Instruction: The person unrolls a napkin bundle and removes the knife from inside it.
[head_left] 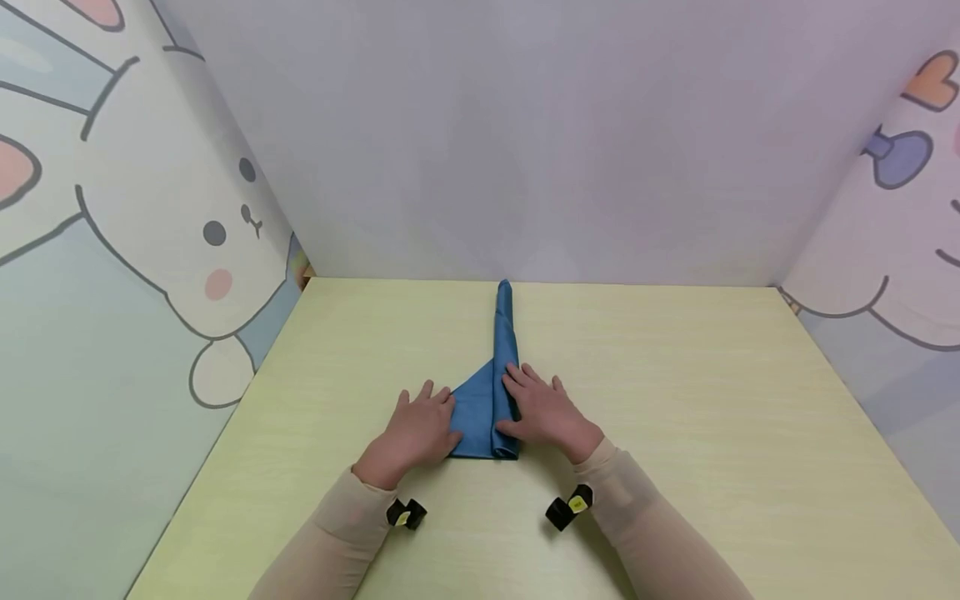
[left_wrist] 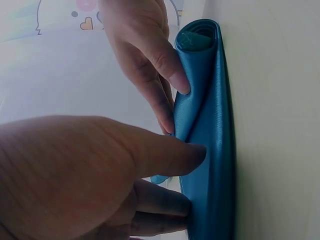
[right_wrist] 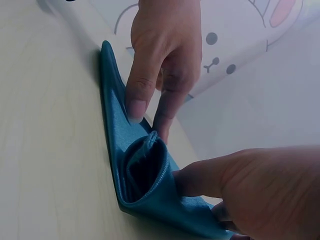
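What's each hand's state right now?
Left hand: open, touching the flat part of the blue cloth.
Right hand: open, fingers on the cloth's rolled part.

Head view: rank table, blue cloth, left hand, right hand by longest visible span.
1. Table
2. Blue cloth
3. Left hand and right hand: too alike to rank

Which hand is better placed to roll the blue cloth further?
Probably the right hand: it touches the rolled side of the blue cloth, while the left hand touches the flat flap not yet rolled.
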